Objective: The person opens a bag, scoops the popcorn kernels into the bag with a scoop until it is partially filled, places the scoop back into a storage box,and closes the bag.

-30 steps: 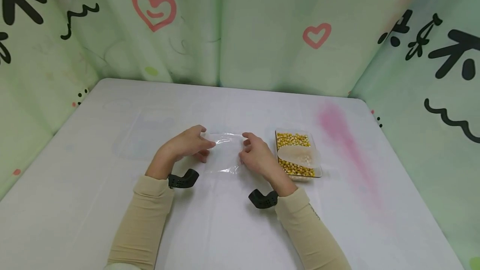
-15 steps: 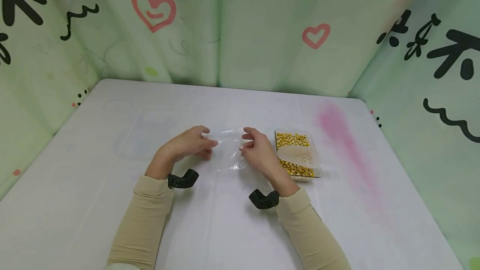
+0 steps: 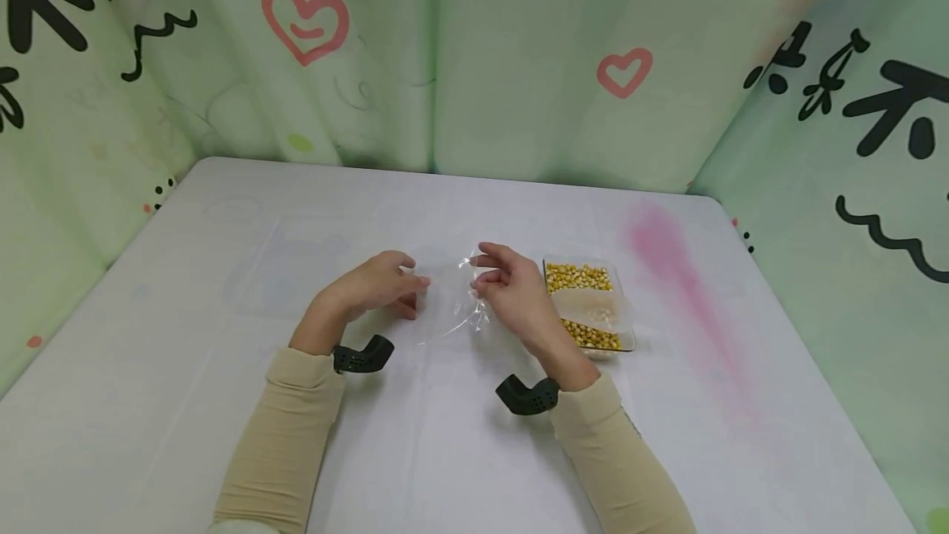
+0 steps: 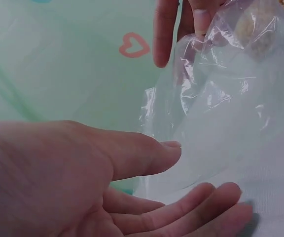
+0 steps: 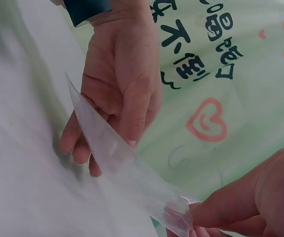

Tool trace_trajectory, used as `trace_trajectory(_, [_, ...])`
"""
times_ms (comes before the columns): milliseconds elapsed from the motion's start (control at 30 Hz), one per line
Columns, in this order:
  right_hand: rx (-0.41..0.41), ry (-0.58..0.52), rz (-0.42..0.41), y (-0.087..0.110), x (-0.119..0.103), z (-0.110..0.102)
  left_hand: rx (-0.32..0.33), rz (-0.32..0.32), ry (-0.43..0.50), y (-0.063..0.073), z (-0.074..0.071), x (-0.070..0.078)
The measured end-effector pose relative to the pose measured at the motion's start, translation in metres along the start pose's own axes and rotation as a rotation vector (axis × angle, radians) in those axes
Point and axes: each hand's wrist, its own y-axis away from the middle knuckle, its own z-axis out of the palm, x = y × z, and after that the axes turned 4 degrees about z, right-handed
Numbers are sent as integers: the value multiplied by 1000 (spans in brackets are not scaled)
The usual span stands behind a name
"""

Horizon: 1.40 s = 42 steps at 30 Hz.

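A clear plastic bag (image 3: 451, 305) spans the space between the two hands over the middle of the table. My right hand (image 3: 516, 291) pinches one side of it between thumb and fingers, and the film bunches and shines there. Facing it, my left hand (image 3: 378, 288) is at the bag's other side with thumb and fingers spread apart. In the left wrist view, the bag (image 4: 221, 111) rises past the left thumb (image 4: 147, 155), above loosely bent fingers. The right wrist view shows the bag (image 5: 124, 170) as a slanting sheet in front of the left fingers.
Right of the right hand stands a clear box of yellow corn kernels (image 3: 580, 276), with a pale translucent piece (image 3: 586, 307) lying across them. A white cloth (image 3: 415, 452) with a pink stain covers the table. Green curtains (image 3: 519, 64) enclose its back and sides.
My right hand has moved slightly away from me, drawing its side of the bag along. The bag has gone from lying fairly flat to lifted and creased. My left hand has hardly moved.
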Motion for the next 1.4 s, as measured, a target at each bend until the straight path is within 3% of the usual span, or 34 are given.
trace_trajectory(233, [-3,-27,-30,1,-3,-4,106,102,71,5,-4,5])
trace_trajectory(400, [14,-42,-26,2,-6,-9,148,211,143,7,-5,10])
trace_trajectory(633, [-16,-138,-53,7,-12,-18,192,307,118,12,-3,21])
trace_trajectory(900, [-26,-148,-91,9,-12,-27,217,431,106,23,-1,31])
trace_trajectory(1067, [-51,-149,-88,12,-14,-31,231,481,119,26,-1,33])
trace_trajectory(1400, [-90,-146,-93,16,-16,-41,299,513,104,27,2,36])
